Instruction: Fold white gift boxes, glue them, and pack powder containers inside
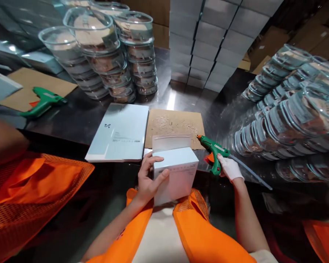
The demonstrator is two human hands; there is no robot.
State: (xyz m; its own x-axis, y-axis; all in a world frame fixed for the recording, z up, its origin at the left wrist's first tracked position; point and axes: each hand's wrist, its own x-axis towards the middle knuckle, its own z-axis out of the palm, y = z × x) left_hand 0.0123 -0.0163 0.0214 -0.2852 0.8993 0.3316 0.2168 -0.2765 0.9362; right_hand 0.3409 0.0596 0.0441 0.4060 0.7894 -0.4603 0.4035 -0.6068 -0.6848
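My left hand (150, 177) is bare and grips a white cardboard box (177, 171) by its left side, fingers on top and thumb across the near face. A flap (171, 143) stands raised along the box's far edge. In my right hand (229, 167), which wears a white glove, is a green hot glue gun (215, 153) with an orange nozzle and trigger. Its nozzle points left, apart from the box. A long glue stick (252, 172) sticks out of its back. Beyond the box lies a brown cardboard sheet (175, 122) spotted with residue.
Flat white printed cartons (117, 131) lie stacked at left. Clear round tubs (98, 47) stand in columns behind them, more tubs (290, 113) at right. White boxes (208, 40) are piled at the back. Another green glue gun (44, 102) lies near a co-worker's orange vest (38, 182).
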